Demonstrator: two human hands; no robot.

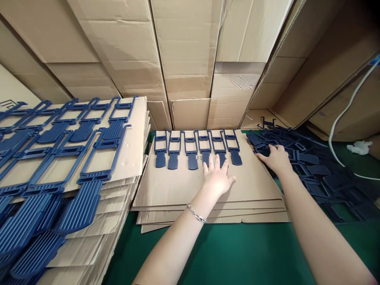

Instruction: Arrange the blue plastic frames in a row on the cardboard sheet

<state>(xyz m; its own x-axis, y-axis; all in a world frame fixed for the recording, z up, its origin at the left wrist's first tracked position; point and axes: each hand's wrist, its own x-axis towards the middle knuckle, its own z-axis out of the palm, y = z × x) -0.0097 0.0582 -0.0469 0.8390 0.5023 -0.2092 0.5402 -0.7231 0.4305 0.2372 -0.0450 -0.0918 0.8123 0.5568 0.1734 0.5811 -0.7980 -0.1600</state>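
while a tall stack of cardboard sheets [124, 166] on the left carried blue plastic parts [89, 158], the left hand [216, 176] lay flat, fingers spread, holding nothing, on a row of six parts [197, 150] upon the middle cardboard sheet [178, 186]; the right hand [276, 158] touched a loose pile of parts [311, 170], its hold unclear.

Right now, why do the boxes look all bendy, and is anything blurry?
Head view: the wide lens bends the cardboard boxes outward at the edges. The blue plastic pieces in the middle row look sharp, while the near stack on the left stretches large. Lighting is even and soft, without glare. The left hand casts only a faint shadow on the cardboard sheet.
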